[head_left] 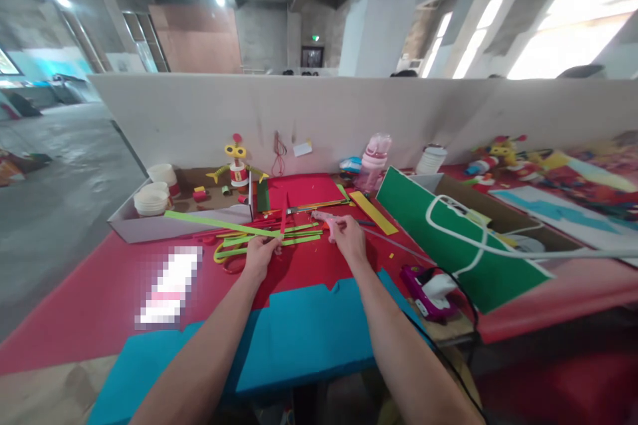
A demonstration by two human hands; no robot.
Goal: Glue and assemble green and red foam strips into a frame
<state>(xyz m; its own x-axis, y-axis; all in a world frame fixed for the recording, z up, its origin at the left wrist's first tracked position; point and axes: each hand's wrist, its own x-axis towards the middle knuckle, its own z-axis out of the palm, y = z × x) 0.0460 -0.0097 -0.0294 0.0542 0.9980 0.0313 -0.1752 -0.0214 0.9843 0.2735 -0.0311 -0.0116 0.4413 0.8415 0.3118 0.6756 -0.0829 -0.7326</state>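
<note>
Lime strip (214,221) is pinched in your left fingers (272,244), above the tabletop (100,299); your right fingers (341,223) grip one pink tool (329,220). Loose strips (304,237), too tangled to count, and looped handles (218,253) crowd your left side. Left box (199,226) holds three cup stacks (151,202), near one yellow-headed figure (238,174); one green board (448,239) fronts the right box (498,209).

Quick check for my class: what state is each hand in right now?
Left hand: closed, pinching a long lime-green strip near its end.
Right hand: closed on a small pink tool.
</note>
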